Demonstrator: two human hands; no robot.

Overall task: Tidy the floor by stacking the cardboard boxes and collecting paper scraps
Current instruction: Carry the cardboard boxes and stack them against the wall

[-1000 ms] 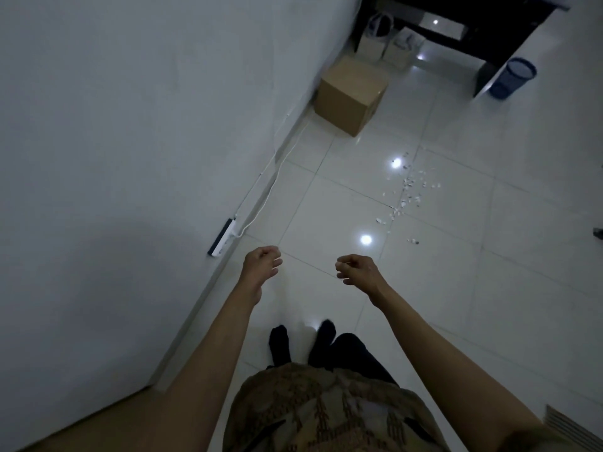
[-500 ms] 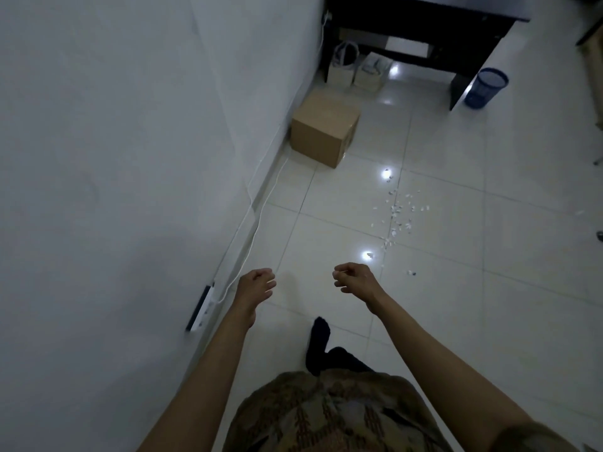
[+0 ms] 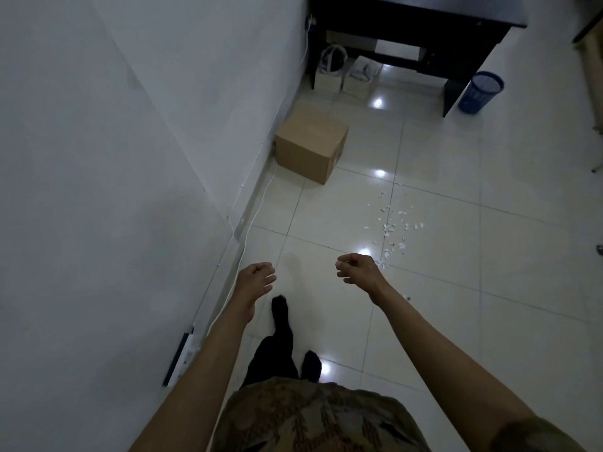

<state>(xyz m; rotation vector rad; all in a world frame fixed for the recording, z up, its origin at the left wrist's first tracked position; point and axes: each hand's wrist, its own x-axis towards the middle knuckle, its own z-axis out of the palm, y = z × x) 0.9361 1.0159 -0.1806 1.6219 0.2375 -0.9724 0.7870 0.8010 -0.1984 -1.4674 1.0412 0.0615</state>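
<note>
A closed brown cardboard box (image 3: 310, 143) stands on the tiled floor against the white wall, well ahead of me. Small white paper scraps (image 3: 393, 225) lie scattered on the tiles to the right of the box and nearer. My left hand (image 3: 256, 278) hangs in front of me with loosely curled fingers and holds nothing. My right hand (image 3: 357, 267) is also loosely curled and empty, just left of the nearest scraps.
A dark desk (image 3: 414, 31) stands at the far end with two white bags (image 3: 347, 75) under it. A blue mesh bin (image 3: 481, 91) sits right of the desk. A white cable (image 3: 257, 207) and a power strip (image 3: 181, 357) run along the wall. My feet in black socks (image 3: 280, 311) are below.
I have walked forward along the wall; the power strip has slid back past my left arm, and more of the desk and bin show. Both hands stay loosely curled and empty.
</note>
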